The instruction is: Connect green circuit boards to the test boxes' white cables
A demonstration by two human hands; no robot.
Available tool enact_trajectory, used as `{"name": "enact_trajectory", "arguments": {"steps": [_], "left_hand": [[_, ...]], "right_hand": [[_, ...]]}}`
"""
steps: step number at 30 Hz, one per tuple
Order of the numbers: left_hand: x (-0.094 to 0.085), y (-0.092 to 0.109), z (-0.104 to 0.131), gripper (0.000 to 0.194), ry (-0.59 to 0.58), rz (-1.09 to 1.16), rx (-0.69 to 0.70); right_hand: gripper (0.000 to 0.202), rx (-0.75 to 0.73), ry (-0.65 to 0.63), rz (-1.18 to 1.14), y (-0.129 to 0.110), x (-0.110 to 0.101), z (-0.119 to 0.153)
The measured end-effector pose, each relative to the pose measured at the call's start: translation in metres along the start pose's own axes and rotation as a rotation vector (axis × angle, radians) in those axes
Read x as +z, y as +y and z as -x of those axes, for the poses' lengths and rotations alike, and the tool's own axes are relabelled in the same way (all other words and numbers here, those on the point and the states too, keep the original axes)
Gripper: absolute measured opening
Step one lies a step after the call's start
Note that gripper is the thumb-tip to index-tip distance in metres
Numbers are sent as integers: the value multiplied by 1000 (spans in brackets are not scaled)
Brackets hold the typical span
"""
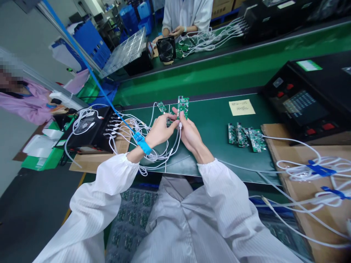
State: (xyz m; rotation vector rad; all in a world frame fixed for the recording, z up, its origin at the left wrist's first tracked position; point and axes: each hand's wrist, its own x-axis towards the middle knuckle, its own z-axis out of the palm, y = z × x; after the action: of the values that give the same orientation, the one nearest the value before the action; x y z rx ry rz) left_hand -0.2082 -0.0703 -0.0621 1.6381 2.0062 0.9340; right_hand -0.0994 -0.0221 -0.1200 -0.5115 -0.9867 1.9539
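Note:
A green circuit board (183,104) stands upright in my right hand (191,134), gripped between thumb and fingers. A white cable plug (180,125) meets the board's lower edge. My left hand (161,128), with a blue strap (142,143) on its wrist, has its thumb and fingers closed at the plug beside the board. Just behind the left fingers, another circuit board (161,106) lies on the green bench with a white cable running to it. Part of a further board is hidden behind my hands.
White cables (153,157) tangle left of my hands, leading from a black box (90,128). Several circuit boards (242,135) lie at right below a yellow note (242,107). A black tester (309,98) and coiled cables (304,170) stand farther right. A co-worker's hands (178,32) are across the bench.

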Motion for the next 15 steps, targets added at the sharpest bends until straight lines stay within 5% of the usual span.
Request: {"name": "enact_trajectory", "arguments": {"steps": [15], "left_hand": [[-15,-14,5,23,-56,132,2]], "right_hand": [[35,-103,101,-34,-2,-10,-14]]}}
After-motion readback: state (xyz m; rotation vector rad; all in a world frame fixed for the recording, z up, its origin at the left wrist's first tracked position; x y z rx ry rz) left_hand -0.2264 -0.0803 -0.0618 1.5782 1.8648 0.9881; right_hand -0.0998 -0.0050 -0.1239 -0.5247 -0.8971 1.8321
